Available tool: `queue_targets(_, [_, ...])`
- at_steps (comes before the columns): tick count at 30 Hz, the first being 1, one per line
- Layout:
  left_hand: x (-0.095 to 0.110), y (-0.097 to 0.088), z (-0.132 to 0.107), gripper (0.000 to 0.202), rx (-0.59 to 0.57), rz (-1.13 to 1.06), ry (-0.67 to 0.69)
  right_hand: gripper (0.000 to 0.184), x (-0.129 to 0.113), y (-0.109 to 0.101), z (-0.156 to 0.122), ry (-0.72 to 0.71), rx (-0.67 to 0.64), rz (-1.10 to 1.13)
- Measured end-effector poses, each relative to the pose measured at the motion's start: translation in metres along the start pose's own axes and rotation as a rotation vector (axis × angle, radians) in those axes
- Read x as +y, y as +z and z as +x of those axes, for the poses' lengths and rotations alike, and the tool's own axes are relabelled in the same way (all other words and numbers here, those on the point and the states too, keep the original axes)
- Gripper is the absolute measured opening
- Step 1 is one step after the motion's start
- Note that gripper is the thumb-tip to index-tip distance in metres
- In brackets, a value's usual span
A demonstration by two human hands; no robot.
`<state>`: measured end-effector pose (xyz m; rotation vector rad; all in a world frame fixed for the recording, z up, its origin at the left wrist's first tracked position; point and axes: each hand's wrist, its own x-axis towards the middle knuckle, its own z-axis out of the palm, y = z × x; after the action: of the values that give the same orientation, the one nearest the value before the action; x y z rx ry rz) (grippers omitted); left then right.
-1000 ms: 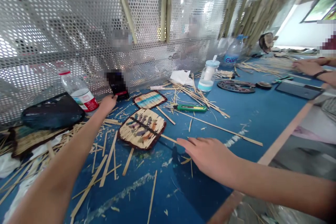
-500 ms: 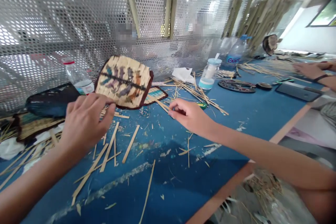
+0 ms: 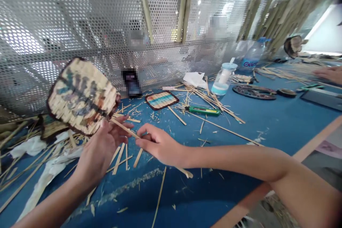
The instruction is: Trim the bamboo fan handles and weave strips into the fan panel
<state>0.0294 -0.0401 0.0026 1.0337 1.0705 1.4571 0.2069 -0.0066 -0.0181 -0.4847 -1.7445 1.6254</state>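
Note:
A woven fan (image 3: pixel 82 96) with a dark brown edge and painted marks is tilted up at the left, above the table. My left hand (image 3: pixel 104 146), palm turned up, is at its lower corner, thumb against the edge and fingers around the thin bamboo handle (image 3: pixel 124 127). My right hand (image 3: pixel 160 146) pinches that handle farther along, between thumb and forefinger. Whether the strip end (image 3: pixel 185 173) beyond my right wrist belongs to the handle, I cannot tell. Behind my hands lie a small woven mat (image 3: pixel 162 100) with blue bands and a green utility knife (image 3: pixel 204 110).
Bamboo strips (image 3: pixel 213 99) and shavings litter the blue table (image 3: pixel 240 131). A phone (image 3: pixel 131 82) leans against the perforated metal screen (image 3: pixel 107 53). Farther right are a jar (image 3: pixel 223 80), a large water bottle (image 3: pixel 253 55), a dark palette (image 3: pixel 253 92) and another person's hand (image 3: pixel 330 75).
The fan has been lifted and moved left, uncovering the phone, mat and knife. My left hand has turned palm up at the fan's corner. My right hand has come left and nearer.

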Motion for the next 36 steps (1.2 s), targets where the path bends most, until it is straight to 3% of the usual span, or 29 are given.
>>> queue_targets(3, [-0.003, 0.001, 0.004, 0.041, 0.096, -0.134, -0.125, 0.018, 0.01, -0.007, -0.004, 0.063, 0.095, 0.101])
queue_targets(5, [-0.007, -0.003, 0.011, 0.038, 0.161, -0.168, -0.137, 0.017, 0.014, -0.01, -0.007, 0.111, 0.145, 0.155])
queue_targets(9, [-0.016, -0.019, 0.026, 0.025, 0.237, -0.178, -0.085, 0.015, 0.019, -0.005, -0.012, 0.233, 0.077, 0.179])
queue_targets(11, [-0.021, -0.025, 0.029, 0.032, 0.263, -0.168, -0.072, 0.016, 0.021, -0.001, -0.014, 0.292, 0.04, 0.18])
queue_targets(14, [-0.027, -0.031, 0.029, 0.038, 0.257, -0.136, -0.052, 0.017, 0.022, -0.005, -0.011, 0.344, 0.009, 0.224])
queue_targets(18, [-0.03, -0.035, 0.028, 0.033, 0.238, -0.077, 0.011, 0.022, 0.019, -0.026, 0.003, 0.408, -0.055, 0.291])
queue_targets(22, [-0.03, -0.038, 0.027, 0.031, 0.214, -0.035, 0.012, 0.025, 0.02, -0.041, 0.012, 0.384, -0.067, 0.278])
queue_targets(36, [-0.034, -0.039, 0.023, 0.046, 0.157, 0.084, 0.003, 0.021, 0.032, -0.035, 0.005, 0.337, -0.085, 0.273])
